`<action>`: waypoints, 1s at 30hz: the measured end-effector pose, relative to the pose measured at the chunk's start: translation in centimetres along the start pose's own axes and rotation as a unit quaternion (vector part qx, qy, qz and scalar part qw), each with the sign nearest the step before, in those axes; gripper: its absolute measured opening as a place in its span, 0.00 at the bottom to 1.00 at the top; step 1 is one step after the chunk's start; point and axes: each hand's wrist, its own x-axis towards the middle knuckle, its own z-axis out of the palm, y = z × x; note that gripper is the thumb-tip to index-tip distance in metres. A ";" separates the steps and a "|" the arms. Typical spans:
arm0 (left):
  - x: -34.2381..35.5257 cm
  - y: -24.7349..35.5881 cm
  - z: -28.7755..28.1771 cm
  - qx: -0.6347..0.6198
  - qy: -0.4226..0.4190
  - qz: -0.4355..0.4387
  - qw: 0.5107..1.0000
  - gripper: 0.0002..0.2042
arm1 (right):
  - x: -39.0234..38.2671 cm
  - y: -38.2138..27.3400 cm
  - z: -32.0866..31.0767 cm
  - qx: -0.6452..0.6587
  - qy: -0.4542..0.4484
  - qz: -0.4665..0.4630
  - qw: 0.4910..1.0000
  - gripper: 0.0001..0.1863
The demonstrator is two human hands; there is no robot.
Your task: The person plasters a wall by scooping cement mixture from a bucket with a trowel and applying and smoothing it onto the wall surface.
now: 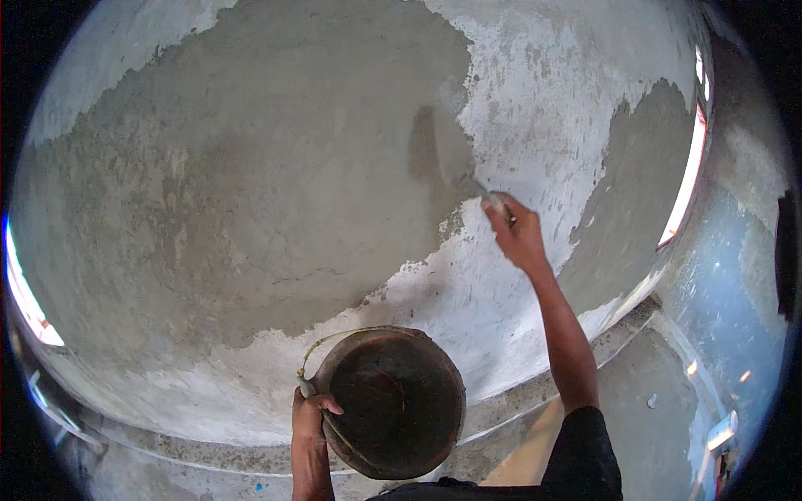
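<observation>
My right hand (516, 230) is raised to the wall, its fingers closed round the handle of a trowel (496, 202). The thin blade meets the wall where grey plaster (326, 167) borders a white, rough patch (535, 108). Below, my left hand (311, 413) grips a dark round bucket (455, 392) at its left side, thumb over the rim by the handle's grip. A thin wire handle (330, 336) arches over the bucket's far left edge. The inside of the bucket is too dark to tell how much it holds.
A narrow ledge (217, 455) runs along the foot of the wall. Bright openings sit at the far left (29, 292) and the right (687, 179). On the floor at the lower right stands a small pale container (722, 431) among other small things.
</observation>
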 end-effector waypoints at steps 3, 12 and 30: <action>-0.8 0.2 0.7 -0.030 0.021 0.002 0.999 0.20 | 2.8 -1.0 -2.2 0.005 0.040 0.018 0.999 0.13; 0.2 -0.6 -0.2 0.024 0.001 0.011 1.000 0.19 | 1.0 2.4 1.8 -0.146 0.018 -0.098 0.984 0.17; -1.0 -0.4 1.5 -0.012 0.009 0.009 1.000 0.19 | 4.4 1.9 -0.1 -0.159 0.084 -0.126 0.976 0.14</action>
